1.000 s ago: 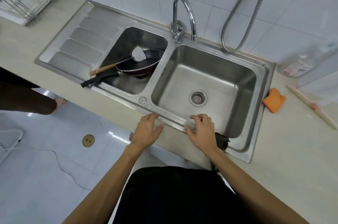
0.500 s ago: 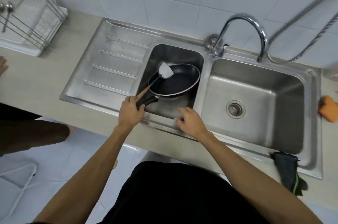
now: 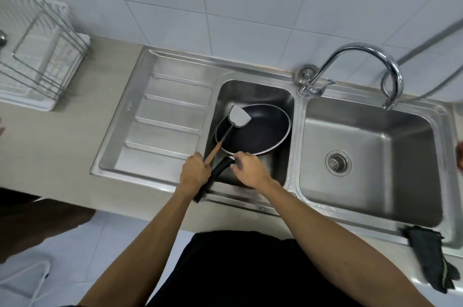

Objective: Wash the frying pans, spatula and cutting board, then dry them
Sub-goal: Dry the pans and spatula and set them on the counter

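while the left hand (image 3: pixel 194 174) grips the spatula (image 3: pixel 229 132) handle, right hand (image 3: pixel 250 170) fingers curled at the frying pan (image 3: pixel 258 130) handle, grip unclear

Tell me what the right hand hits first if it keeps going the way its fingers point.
The right hand points up-left at the frying pan's black handle; its fingertips look at or nearly touching it, so that comes first, though depth is unclear.

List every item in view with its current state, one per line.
Pan: in left basin, tilted on something below.
Spatula: blade in pan, handle in left hand.
Left hand: closed on spatula handle.
Right hand: at pan handle's base; hold unclear.
Tap: no water running, spout over right basin.
Right basin: holds no dishes.
Rack: on counter.
Dark cloth: draped over sink's front edge.
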Demonstrator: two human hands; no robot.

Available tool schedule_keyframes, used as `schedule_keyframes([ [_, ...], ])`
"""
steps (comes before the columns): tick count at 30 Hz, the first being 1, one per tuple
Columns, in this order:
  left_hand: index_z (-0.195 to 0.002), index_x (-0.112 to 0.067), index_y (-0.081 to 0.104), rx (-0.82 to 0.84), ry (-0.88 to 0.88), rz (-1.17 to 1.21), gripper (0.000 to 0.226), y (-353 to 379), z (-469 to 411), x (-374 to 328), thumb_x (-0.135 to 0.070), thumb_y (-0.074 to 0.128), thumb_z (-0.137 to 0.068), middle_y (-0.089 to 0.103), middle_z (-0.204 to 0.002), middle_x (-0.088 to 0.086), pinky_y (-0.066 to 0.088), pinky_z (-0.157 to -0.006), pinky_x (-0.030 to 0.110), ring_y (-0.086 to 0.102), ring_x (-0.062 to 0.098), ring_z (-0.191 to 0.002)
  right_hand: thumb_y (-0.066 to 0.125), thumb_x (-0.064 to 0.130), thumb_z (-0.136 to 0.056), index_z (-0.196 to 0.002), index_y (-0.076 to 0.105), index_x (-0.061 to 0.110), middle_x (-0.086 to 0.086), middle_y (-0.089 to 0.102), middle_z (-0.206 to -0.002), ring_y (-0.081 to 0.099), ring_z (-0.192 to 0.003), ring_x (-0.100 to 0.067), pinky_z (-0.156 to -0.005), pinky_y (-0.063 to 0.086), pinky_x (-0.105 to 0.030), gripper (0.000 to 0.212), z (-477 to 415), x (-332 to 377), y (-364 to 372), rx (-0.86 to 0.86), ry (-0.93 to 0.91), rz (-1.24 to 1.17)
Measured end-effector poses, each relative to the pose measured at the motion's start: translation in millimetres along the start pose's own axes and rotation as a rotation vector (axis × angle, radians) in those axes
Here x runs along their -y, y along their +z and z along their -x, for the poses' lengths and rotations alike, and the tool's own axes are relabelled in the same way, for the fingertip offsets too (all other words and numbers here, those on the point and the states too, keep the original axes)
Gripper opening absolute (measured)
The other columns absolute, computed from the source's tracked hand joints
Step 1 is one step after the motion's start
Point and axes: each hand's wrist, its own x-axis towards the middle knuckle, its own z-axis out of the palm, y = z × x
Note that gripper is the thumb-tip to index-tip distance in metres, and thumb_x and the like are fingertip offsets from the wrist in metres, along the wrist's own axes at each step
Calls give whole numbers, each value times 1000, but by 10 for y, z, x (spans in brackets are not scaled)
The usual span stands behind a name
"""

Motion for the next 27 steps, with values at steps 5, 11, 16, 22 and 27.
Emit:
schedule_keyframes([
  [5, -94, -7, 64, 69, -28, 186, 22, -45, 10, -36, -26, 72, -87, 68, -91, 10, 48, -68, 31, 65, 27, -83, 61, 29, -98, -128, 62, 11, -9, 72, -108, 66, -104, -25, -92, 51, -32, 35, -207, 234, 11, -28, 145, -301],
  [11, -85, -13, 66, 222, -132, 447, 26, 12, 80, -173, -34, 78, -77, 70, -77, 3, 46, -58, 24, 66, 17, -72, 70, 42, -90, -119, 61, 21, -7, 74, -99, 73, -87, -25, -80, 62, -43, 38, -403, 244, 159, -64, 404, -689],
  [16, -88, -12, 69, 390, -106, 590, 7, -46, 71, -245, -20, 69, -88, 71, -77, 4, 55, -72, 33, 65, 16, -73, 74, 32, -86, -119, 57, 23, -1, 69, -105, 67, -98, -20, -86, 60, -43, 38, -476, 212, 92, -60, 460, -679],
  [22, -121, -7, 63, 170, 205, 123, 34, 97, -181, -142, -24, 67, -92, 62, -118, 11, 49, -92, 34, 60, 25, -106, 63, 21, -94, -123, 53, 20, -10, 68, -104, 68, -64, -13, -50, 53, -23, 31, -436, 160, -71, -36, 503, -723],
  [27, -130, -5, 54, 448, 47, 6, 48, 279, -443, -234, -31, 66, -91, 64, -120, 15, 54, -91, 40, 66, 32, -107, 62, 21, -97, -123, 54, 17, -16, 71, -82, 65, -49, -21, -48, 55, -31, 27, -384, 101, -103, -25, 520, -834],
])
